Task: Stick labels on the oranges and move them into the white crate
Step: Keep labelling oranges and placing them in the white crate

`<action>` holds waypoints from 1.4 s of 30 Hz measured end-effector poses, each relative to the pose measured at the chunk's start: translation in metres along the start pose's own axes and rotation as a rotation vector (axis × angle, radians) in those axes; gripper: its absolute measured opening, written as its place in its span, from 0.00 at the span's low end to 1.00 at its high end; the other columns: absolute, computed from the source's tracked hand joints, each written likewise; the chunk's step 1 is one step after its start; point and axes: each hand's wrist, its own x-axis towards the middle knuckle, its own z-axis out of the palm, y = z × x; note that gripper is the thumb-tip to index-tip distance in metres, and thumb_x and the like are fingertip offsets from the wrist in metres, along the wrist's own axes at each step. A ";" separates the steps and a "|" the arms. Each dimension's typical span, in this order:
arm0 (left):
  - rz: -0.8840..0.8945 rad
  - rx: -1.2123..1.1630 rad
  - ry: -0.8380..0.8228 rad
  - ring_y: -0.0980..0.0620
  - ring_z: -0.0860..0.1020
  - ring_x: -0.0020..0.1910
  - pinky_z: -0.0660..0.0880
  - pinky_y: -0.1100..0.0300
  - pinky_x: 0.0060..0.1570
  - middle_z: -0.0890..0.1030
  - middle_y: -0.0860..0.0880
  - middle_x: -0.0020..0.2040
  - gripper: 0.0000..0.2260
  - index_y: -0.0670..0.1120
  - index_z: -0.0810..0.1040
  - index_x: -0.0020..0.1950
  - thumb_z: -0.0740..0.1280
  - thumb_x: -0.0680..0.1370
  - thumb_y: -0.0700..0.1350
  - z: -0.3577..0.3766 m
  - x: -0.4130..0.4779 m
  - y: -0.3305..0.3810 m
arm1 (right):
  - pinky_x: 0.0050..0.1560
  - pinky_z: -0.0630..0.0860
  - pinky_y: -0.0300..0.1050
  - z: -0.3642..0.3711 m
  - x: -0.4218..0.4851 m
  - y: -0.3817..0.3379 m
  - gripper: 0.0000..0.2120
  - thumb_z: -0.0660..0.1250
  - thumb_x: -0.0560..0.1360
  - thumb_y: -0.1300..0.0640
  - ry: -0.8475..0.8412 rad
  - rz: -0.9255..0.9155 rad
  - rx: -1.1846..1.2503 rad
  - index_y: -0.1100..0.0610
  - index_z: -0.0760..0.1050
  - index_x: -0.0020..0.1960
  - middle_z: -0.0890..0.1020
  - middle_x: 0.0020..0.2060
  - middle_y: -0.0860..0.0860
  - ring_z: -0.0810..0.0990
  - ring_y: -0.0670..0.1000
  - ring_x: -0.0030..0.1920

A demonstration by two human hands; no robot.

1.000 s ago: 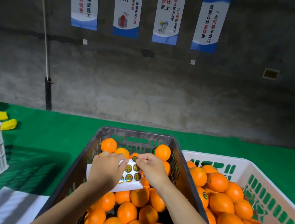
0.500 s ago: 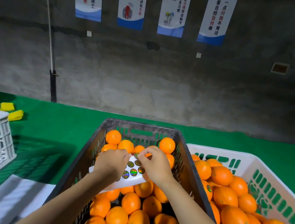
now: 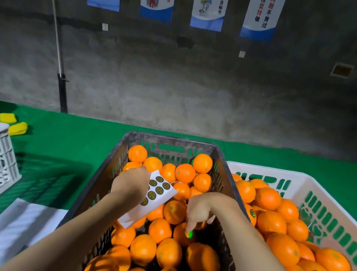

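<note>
Over the dark crate (image 3: 172,141), the left hand (image 3: 130,183) grips the sheet (image 3: 155,198) while the right hand (image 3: 200,209), fingers curled downward, pinches a label (image 3: 189,234) against an orange (image 3: 179,234) inside it, the white crate (image 3: 299,182) just right of it.

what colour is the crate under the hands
Dark grey, almost black, with slotted walls: the crate shows best in the head view.
</note>
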 end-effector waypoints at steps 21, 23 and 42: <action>0.037 -0.023 0.016 0.46 0.79 0.48 0.69 0.59 0.40 0.79 0.44 0.50 0.10 0.42 0.72 0.56 0.53 0.85 0.44 0.005 0.001 -0.004 | 0.62 0.76 0.57 0.016 -0.007 -0.010 0.14 0.72 0.75 0.48 -0.132 0.119 -0.276 0.56 0.78 0.55 0.82 0.60 0.56 0.80 0.59 0.60; 0.043 -0.009 0.015 0.47 0.79 0.48 0.69 0.59 0.40 0.79 0.44 0.50 0.09 0.43 0.72 0.56 0.53 0.85 0.44 0.005 0.001 -0.004 | 0.62 0.76 0.57 0.016 -0.007 -0.011 0.16 0.72 0.75 0.49 -0.130 0.122 -0.279 0.58 0.79 0.57 0.82 0.60 0.57 0.80 0.59 0.61; 0.035 0.010 -0.006 0.46 0.75 0.41 0.65 0.60 0.37 0.68 0.50 0.36 0.07 0.44 0.69 0.52 0.54 0.85 0.43 0.002 -0.004 -0.004 | 0.55 0.77 0.53 0.018 -0.001 -0.011 0.25 0.74 0.73 0.47 -0.153 0.169 -0.258 0.58 0.77 0.65 0.80 0.61 0.55 0.81 0.58 0.57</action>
